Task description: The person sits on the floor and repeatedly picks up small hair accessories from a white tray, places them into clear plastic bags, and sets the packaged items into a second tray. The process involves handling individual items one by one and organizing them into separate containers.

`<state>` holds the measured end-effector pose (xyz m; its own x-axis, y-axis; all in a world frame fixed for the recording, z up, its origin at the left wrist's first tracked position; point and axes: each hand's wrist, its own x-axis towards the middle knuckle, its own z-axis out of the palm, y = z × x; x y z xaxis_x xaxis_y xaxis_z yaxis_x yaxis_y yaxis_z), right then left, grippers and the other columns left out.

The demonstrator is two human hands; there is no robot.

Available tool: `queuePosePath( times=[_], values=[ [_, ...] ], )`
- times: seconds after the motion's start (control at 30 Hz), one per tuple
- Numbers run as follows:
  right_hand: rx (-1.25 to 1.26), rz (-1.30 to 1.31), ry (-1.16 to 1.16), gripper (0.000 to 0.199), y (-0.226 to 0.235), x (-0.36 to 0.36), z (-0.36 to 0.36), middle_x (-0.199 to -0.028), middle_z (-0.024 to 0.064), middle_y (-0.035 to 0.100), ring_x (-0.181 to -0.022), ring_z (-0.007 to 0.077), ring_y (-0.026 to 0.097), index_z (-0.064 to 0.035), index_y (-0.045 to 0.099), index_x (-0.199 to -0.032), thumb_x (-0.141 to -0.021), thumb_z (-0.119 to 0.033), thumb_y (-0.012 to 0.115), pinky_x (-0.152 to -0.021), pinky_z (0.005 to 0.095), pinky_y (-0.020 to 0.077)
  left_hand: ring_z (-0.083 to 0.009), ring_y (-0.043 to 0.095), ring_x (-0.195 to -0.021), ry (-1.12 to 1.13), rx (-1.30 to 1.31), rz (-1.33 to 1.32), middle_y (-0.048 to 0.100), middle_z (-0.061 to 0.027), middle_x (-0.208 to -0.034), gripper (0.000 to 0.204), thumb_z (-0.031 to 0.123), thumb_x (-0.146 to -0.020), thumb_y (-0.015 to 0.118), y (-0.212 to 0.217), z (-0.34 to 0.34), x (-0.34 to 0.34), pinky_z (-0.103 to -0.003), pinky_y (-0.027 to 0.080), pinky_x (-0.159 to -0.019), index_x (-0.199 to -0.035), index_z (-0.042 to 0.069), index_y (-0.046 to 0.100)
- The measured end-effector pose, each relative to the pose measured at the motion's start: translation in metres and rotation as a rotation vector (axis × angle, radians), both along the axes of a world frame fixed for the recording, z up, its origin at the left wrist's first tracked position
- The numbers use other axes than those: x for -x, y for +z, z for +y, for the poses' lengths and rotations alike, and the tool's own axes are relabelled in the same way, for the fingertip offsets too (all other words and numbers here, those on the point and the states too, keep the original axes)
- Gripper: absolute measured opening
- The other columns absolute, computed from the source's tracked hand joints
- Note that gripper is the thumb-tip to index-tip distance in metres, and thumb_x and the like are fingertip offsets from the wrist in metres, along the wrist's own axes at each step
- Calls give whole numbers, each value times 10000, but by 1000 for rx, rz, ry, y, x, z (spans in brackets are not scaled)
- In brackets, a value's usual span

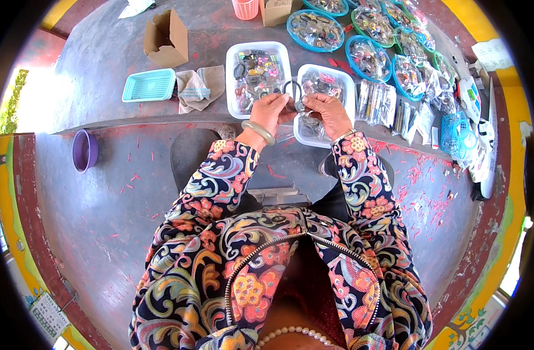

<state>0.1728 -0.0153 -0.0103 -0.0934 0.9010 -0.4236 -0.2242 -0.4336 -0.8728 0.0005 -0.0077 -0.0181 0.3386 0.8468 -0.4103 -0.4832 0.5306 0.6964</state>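
Note:
Between my two hands stands a thin black loop, which looks like a hair tie. My left hand, with a pale bangle at its wrist, pinches it from the left side. From the right, my right hand closes thumb and fingers on it. Small parts of what I hold are hidden behind the fingertips. Under and behind the hands lie two white trays: the left tray holds many small colourful and black pieces in clear wrapping, the right tray more small packed pieces.
Blue and green round baskets full of packets fill the back right. Packed pens lie right of the trays. At left are a turquoise basket, a cloth and a cardboard box. A purple tub stands lower left.

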Motion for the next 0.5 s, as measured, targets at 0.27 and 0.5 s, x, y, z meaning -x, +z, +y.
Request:
queuePosePath(
  times=[0.27,0.5],
  values=[
    [-96,58,-58,113,-11,0,0,-684,-6,586,-607,57,482,-21,627,-801,-774,-131,631,-582,188,374,-168,608,-708,-101,49,6,582,-70,-792,150,124,-834,558,4,-1,-4,-263,532,-651,-885,-17,547],
    [-64,-23,-71,128,-1,8,-2,-685,-17,578,-614,59,492,-46,624,-786,-773,-173,639,-590,200,373,-199,617,-778,-40,28,8,596,-90,-848,119,80,-832,548,-12,0,-2,-260,527,-671,-875,-30,557]
  ],
)
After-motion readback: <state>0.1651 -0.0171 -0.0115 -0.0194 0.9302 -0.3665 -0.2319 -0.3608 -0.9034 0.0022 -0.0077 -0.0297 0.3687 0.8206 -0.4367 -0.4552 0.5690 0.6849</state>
